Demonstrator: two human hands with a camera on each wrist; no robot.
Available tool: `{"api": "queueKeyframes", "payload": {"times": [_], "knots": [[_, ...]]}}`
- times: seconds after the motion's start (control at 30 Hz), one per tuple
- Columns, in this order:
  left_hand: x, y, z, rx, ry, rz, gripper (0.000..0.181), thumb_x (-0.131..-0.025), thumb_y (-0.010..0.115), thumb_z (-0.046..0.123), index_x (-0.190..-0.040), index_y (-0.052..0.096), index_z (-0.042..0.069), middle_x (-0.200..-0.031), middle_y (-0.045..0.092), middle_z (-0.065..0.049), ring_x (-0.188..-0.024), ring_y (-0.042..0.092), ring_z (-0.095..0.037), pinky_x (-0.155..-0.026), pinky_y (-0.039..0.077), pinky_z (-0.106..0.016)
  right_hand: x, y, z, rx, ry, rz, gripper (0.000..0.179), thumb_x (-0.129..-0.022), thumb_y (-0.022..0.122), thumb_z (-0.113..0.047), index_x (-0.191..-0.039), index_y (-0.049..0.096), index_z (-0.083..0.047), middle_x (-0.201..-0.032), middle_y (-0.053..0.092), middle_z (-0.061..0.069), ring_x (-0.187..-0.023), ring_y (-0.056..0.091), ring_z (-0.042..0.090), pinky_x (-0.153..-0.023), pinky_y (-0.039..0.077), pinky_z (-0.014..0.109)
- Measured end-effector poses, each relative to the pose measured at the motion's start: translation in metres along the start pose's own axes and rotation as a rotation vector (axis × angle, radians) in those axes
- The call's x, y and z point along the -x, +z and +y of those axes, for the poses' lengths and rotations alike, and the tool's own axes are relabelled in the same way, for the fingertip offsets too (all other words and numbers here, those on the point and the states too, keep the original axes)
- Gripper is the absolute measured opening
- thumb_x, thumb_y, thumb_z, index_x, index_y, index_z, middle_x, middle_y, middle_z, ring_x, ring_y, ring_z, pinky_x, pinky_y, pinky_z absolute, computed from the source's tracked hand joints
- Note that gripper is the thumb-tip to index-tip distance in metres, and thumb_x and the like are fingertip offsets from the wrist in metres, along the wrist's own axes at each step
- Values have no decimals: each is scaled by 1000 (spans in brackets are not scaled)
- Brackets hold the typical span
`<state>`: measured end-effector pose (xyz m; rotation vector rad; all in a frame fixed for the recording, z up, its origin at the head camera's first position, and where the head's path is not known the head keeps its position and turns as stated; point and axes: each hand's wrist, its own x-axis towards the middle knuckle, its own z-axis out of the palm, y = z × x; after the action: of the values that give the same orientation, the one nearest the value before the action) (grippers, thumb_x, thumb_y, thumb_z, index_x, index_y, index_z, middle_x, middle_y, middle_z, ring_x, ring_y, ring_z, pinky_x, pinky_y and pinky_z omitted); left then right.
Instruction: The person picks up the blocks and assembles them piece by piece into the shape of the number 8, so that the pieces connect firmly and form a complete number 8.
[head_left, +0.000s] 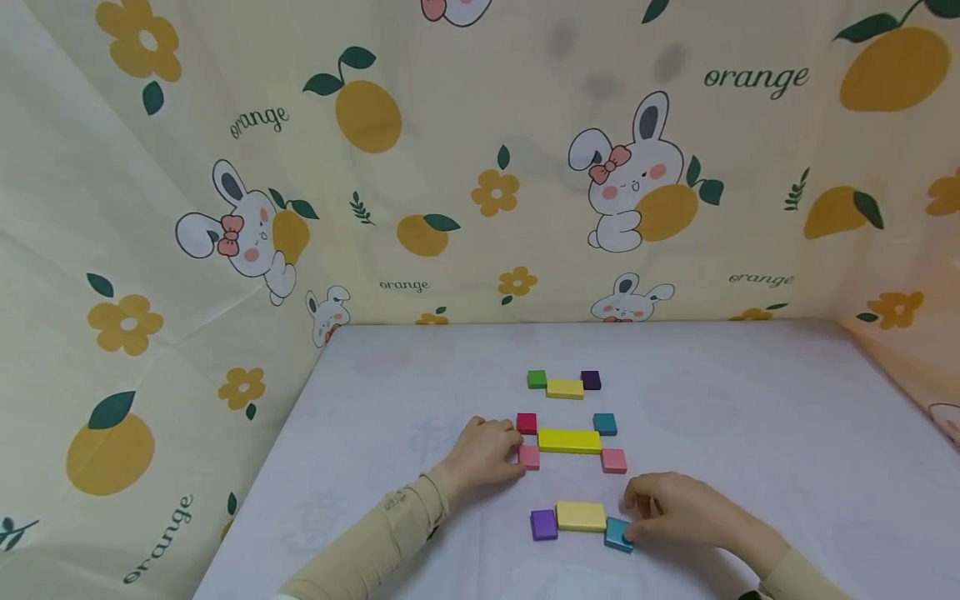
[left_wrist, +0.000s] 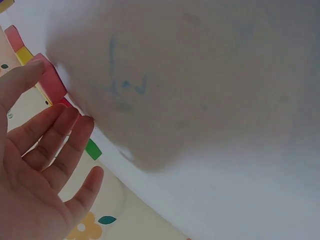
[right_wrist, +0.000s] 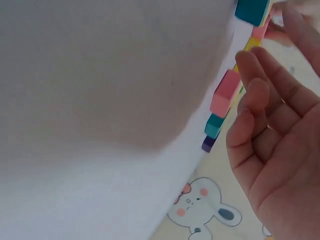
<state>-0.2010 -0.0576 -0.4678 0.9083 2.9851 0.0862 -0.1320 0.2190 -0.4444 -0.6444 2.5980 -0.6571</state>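
My left hand (head_left: 486,454) is at the left side of the middle group, its thumb at a pink block (head_left: 528,457) and its fingertips beside a red block (head_left: 527,423). In the left wrist view those fingers are nearly straight and spread. A long yellow block (head_left: 569,442) lies between these blocks and a teal block (head_left: 604,424) and second pink block (head_left: 613,461). In the near row, my right hand (head_left: 686,510) has its thumb at the edge of a slightly turned blue-teal block (head_left: 618,534). Its other fingers bend loosely, away from that block. A pale yellow block (head_left: 581,517) adjoins it.
At the left end of the near row sits a purple block (head_left: 543,525). Farther back, a green block (head_left: 536,379), a pale yellow block (head_left: 565,389) and a dark purple block (head_left: 591,380) form another row. A printed cloth (head_left: 465,108) hangs behind the white table (head_left: 750,400).
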Motion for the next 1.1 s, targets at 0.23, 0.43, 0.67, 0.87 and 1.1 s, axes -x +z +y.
{"api": "queueKeyframes", "payload": {"times": [0.23,0.43,0.67,0.87,1.1], "knots": [[2,-2,-1,-5,-8,-1,33,-72,64,45,-97,65,23,-82,59,9,-72,53,-7,-78,39,-34,0,10,-6,26,18,-32,36,-64,67,-53,-86,58,-25,-64,47,-13,-60,42,0,-54,34,18],[4,-2,0,-10,2,-7,34,-72,64,44,-98,64,22,-83,59,8,-72,52,-8,-75,40,-31,2,12,-6,36,43,-34,33,-65,69,-48,-85,59,-25,-63,47,-13,-60,42,1,-54,33,19],[4,-1,-2,-27,9,-8,34,-72,64,44,-99,63,22,-85,59,7,-72,50,-9,-72,41,-29,4,8,1,46,89,10,27,-67,70,-43,-84,60,-26,-64,48,-13,-60,42,2,-54,33,20],[3,-2,-3,-23,9,-14,35,-73,64,44,-99,63,22,-86,59,7,-72,50,-9,-71,41,-28,1,5,3,71,75,65,22,-70,69,-38,-84,60,-23,-64,48,-15,-59,41,1,-53,34,18],[3,-1,-3,-29,10,-13,36,-73,64,45,-100,63,21,-88,60,6,-74,51,-9,-69,41,-27,-8,7,-2,138,139,121,20,-69,70,-34,-82,60,-22,-61,46,-14,-58,41,2,-53,35,18]]}}
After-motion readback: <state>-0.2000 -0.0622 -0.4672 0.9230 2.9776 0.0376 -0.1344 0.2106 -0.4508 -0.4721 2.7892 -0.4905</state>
